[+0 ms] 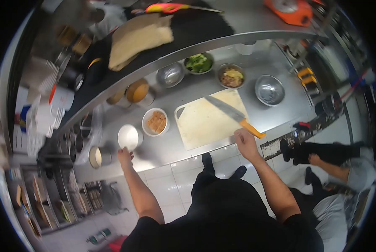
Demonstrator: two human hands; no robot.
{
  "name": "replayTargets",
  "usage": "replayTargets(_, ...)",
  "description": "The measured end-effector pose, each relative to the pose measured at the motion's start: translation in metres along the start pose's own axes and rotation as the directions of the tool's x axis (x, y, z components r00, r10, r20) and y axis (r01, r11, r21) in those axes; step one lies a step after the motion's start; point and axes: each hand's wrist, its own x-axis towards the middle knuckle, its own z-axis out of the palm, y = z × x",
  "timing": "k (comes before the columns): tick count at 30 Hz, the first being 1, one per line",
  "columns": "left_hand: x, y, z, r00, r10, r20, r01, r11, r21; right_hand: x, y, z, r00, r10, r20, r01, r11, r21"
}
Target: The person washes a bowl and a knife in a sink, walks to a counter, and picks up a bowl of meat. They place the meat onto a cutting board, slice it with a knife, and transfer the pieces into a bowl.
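From my feed I look down on a steel counter (196,90). At far left, a small tin (96,156) sits near the counter's front edge. Just right of it my left hand (125,156) rests at the edge, fingers loosely spread and holding nothing, fingertips just short of a white cup (129,136). Whether they touch the cup I cannot tell.

Next comes a white bowl (155,122) with orange-brown pieces in it, close beside the cup. Behind these, under the shelf (188,25), stands a tub (137,91) of orange sauce.

The cutting board (204,122) lies mid-counter, bare except for 1 knife (234,114) lying slantwise across its right part, blade toward the back, orange handle sticking out over the board's front right corner. My right hand (246,140) sits at that corner, just beside the handle, fingers curled but open, gripping nothing.

Behind the board, 4 bowls run in a row: an empty steel one (170,74), greens (199,63), a chopped mix (231,76), and another empty steel one (269,90).

At far right, another person's arm (335,168) reaches low near the floor.
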Motion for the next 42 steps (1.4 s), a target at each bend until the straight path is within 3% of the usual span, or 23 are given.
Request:
replayTargets(3, -0.034, 0.048, -0.013, 0.973, 0.111, -0.201, -0.11, 0.994, 0.013, -0.03, 0.004, -0.017, 0.991, 0.13, 0.0, -0.13, 0.991, 0.04)
replayTargets(5, -0.009, 0.053, -0.046, 0.923, 0.339, -0.183, -0.253, 0.892, 0.374, -0.045, 0.014, -0.031, 0.987, 0.152, -0.061, -0.148, 0.987, 0.055)
replayTargets(8, -0.087, 0.141, -0.031, 0.915, 0.403, -0.038, -0.391, 0.904, 0.174, -0.06, 0.034, -0.051, 0.967, 0.208, -0.147, -0.193, 0.975, 0.106)
replayTargets(10, -0.147, 0.189, 0.015, 0.873, 0.473, 0.116, -0.485, 0.867, 0.115, -0.064, 0.05, -0.071, 0.956, 0.219, -0.197, -0.201, 0.974, 0.109)
replayTargets(11, -0.167, 0.197, 0.047, 0.868, 0.464, 0.177, -0.466, 0.884, -0.032, -0.065, 0.056, -0.081, 0.95, 0.218, -0.222, -0.193, 0.973, 0.129)
replayTargets(13, -0.198, 0.213, 0.106, 0.774, 0.392, 0.498, -0.441, 0.897, -0.021, -0.068, 0.063, -0.097, 0.943, 0.21, -0.257, -0.172, 0.972, 0.161)
replayTargets(14, -0.217, 0.216, 0.141, 0.776, 0.302, 0.554, -0.378, 0.926, 0.024, -0.07, 0.066, -0.105, 0.941, 0.204, -0.271, -0.159, 0.971, 0.176)
replayTargets(15, -0.231, 0.218, 0.171, 0.716, 0.318, 0.621, -0.467, 0.88, 0.088, -0.073, 0.067, -0.112, 0.94, 0.195, -0.279, -0.145, 0.971, 0.189)
replayTargets(19, -0.234, 0.202, 0.251, 0.713, 0.125, 0.69, -0.174, 0.985, 0.002, -0.091, 0.08, -0.133, 0.936, 0.25, -0.25, -0.184, 0.949, 0.257)
replayTargets(23, -0.207, 0.201, 0.291, 0.765, 0.125, 0.632, -0.06, 0.991, -0.122, -0.12, 0.11, -0.129, 0.924, 0.34, -0.176, -0.306, 0.932, 0.191)
replayTargets(28, -0.168, 0.196, 0.31, 0.809, 0.103, 0.579, 0.025, 0.978, -0.209, -0.143, 0.112, -0.115, 0.941, 0.329, -0.083, -0.321, 0.942, 0.1)
replayTargets(31, -0.18, 0.197, 0.288, 0.85, 0.081, 0.52, -0.056, 0.996, -0.064, -0.14, 0.107, -0.102, 0.927, 0.372, -0.053, -0.367, 0.926, 0.088)
replayTargets(32, -0.184, 0.194, 0.266, 0.869, 0.156, 0.47, -0.131, 0.988, -0.087, -0.136, 0.103, -0.099, 0.944, 0.328, -0.042, -0.326, 0.944, 0.049)
replayTargets(33, -0.181, 0.187, 0.246, 0.894, 0.325, 0.308, -0.366, 0.927, 0.084, -0.13, 0.097, -0.096, 0.956, 0.292, -0.041, -0.291, 0.956, 0.015)
replayTargets(34, -0.169, 0.179, 0.224, 0.838, 0.515, 0.179, -0.545, 0.789, 0.283, -0.125, 0.09, -0.092, 0.964, 0.263, -0.047, -0.264, 0.964, -0.016)
replayTargets(35, -0.126, 0.151, 0.212, 0.867, 0.476, 0.144, -0.497, 0.839, 0.219, -0.121, 0.083, -0.088, 0.969, 0.242, -0.058, -0.244, 0.969, -0.045)
replayTargets(36, -0.11, 0.133, 0.186, 0.83, 0.558, -0.002, -0.543, 0.807, 0.231, -0.113, 0.069, -0.087, 0.963, 0.269, -0.025, -0.27, 0.961, -0.056)
replayTargets(37, -0.11, 0.127, 0.159, 0.781, 0.616, -0.105, -0.546, 0.755, 0.364, -0.108, 0.077, -0.074, 0.975, 0.218, -0.042, -0.221, 0.971, -0.087)
replayTargets(38, -0.076, 0.1, 0.136, 0.761, 0.649, -0.001, -0.54, 0.634, 0.553, -0.103, 0.086, -0.066, 0.982, 0.173, -0.079, -0.182, 0.976, -0.123)
replayTargets(39, -0.04, 0.075, 0.117, 0.824, 0.556, 0.113, -0.511, 0.641, 0.572, -0.097, 0.075, -0.063, 0.985, 0.159, -0.074, -0.167, 0.978, -0.123)
replayTargets(40, -0.005, 0.041, 0.105, 0.854, 0.481, 0.198, -0.515, 0.73, 0.45, -0.088, 0.058, -0.055, 0.983, 0.158, -0.089, -0.168, 0.978, -0.126)
replayTargets(41, -0.007, 0.053, 0.094, 0.897, 0.226, 0.379, -0.392, 0.802, 0.451, -0.083, 0.057, -0.044, 0.972, 0.217, -0.09, -0.223, 0.972, -0.072)
replayTargets(42, 0.009, 0.052, 0.094, 0.898, 0.003, 0.441, -0.195, 0.9, 0.39, -0.078, 0.07, -0.027, 0.973, 0.21, -0.091, -0.219, 0.97, -0.109)
